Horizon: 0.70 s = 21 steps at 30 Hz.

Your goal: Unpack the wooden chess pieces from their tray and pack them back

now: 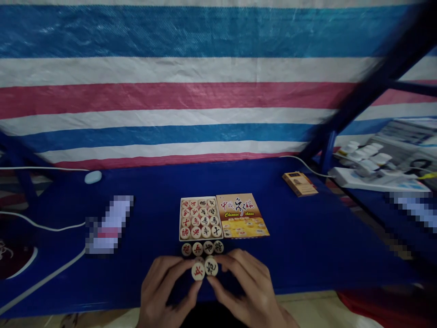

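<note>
Near the table's front edge, my left hand (170,284) pinches a round Chinese chess piece with a red character (198,271) between thumb and fingers. Close beside it, my right hand (246,282) grips a piece with a black character (211,267) the same way. Partly hidden discs show behind both; I cannot tell whether they are held too. Just beyond my fingers lies a row of several pieces (197,248), red on the left and black on the right. The open box (180,221) behind holds rows of such pieces. Its printed lid (244,223) lies against its right side.
A pixelated phone (112,223) and a pale blue oval case (93,176) lie to the left, among white cables (48,227). A small yellow-brown box (299,183) sits back right. Beyond it are a white power strip (378,180) and a blue frame post (327,146).
</note>
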Available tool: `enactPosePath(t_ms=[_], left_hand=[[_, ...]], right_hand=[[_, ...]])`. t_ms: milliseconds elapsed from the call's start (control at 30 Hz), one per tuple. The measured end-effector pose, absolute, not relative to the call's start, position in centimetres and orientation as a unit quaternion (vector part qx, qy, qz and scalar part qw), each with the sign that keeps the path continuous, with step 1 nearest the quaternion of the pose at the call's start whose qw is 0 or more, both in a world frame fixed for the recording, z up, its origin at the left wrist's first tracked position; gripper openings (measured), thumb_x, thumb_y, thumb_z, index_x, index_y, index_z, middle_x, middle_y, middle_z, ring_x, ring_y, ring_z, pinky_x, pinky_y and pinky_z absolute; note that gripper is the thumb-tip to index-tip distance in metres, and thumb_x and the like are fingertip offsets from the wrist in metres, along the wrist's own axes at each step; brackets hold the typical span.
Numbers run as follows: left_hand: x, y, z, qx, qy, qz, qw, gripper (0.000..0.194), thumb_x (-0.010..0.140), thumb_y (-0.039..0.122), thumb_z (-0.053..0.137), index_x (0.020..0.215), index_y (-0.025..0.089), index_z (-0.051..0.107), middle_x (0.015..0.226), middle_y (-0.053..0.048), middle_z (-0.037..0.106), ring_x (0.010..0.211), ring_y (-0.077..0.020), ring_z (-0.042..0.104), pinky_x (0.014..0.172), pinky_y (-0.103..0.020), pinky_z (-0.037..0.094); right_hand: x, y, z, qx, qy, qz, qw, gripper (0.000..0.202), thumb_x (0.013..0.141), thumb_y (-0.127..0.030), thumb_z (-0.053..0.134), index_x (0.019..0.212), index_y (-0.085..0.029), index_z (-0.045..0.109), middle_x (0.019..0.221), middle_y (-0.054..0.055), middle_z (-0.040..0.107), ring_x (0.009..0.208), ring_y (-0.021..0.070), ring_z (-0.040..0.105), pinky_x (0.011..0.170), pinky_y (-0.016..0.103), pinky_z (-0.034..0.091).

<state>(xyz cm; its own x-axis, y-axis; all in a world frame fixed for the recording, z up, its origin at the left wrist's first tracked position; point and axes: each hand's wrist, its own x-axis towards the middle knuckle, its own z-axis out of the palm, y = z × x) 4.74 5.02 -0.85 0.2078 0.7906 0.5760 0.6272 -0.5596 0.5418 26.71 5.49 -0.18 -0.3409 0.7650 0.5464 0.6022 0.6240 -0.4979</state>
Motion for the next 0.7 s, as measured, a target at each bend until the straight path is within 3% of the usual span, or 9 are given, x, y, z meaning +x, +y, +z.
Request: enactPosePath(t_ms=[167,567,700], left_hand=[[5.3,8.6,0.0,0.747,0.469,0.452,0.134,0.023,0.091,0.021,0.069,0.113,0.025,0.067,0.1,-0.004,0.068,0.089,-0.0167,0.068,0.077,-0.03,0.059],[5.0,9.3,-0.8,0.732,0.471,0.448,0.205,0.025,0.091,0.02,0.067,0.115,0.026,0.067,0.102,-0.004,0.066,0.089,-0.0156,0.067,0.073,-0.029,0.057],[5.1,9.2,-0.8,0.745,0.472,0.44,0.166,0.03,0.092,0.019,0.065,0.12,0.028,0.066,0.106,-0.003,0.067,0.094,-0.0177,0.065,0.08,-0.034,0.055]], right_hand=[[25.9,8.7,-0.3,-0.455,-0.762,0.099,0.451,0.03,0.089,-0.02,0.072,0.117,-0.023,0.062,0.085,0.002,0.064,0.076,0.0155,0.062,0.067,0.031,0.053],[26.1,9.0,-0.7,-0.466,-0.765,0.117,0.428,0.023,0.091,-0.027,0.069,0.114,-0.024,0.066,0.083,0.002,0.065,0.073,0.0153,0.062,0.065,0.031,0.052],[25.9,9.1,-0.7,-0.466,-0.765,0.107,0.431,0.024,0.089,-0.027,0.072,0.112,-0.024,0.067,0.085,0.002,0.066,0.075,0.0157,0.062,0.067,0.032,0.052]])
